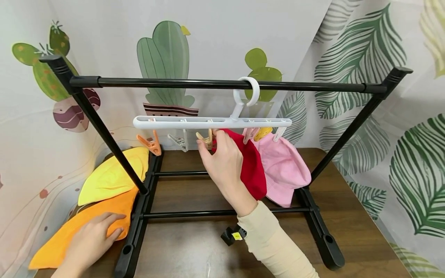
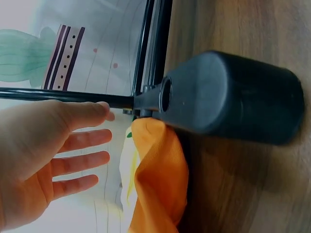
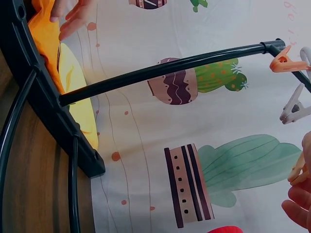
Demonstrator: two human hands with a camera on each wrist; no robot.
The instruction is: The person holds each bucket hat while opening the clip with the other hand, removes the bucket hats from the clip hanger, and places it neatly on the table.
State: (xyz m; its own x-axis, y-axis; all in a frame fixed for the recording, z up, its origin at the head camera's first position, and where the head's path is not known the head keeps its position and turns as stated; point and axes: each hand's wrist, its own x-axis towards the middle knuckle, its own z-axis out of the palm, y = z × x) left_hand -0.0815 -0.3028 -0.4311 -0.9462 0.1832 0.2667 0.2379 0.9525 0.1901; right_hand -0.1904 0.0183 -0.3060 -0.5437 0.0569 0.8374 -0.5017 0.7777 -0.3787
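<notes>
The right hand (image 1: pixel 225 160) pinches a beige clip (image 1: pixel 209 138); the left hand (image 1: pixel 93 240), fingers loosely spread, is near an orange hat (image 1: pixel 104 204).

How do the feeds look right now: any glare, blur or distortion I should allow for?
Head: bright, a pale sheen on the table, and the rack seems to splay upward, probably lens stretch. Left wrist: sideways, hazy; backdrop washed pale around the left hand, rack foot looming large. Right wrist: sideways, dimmer than head; the picture's edge crops the right hand.
</notes>
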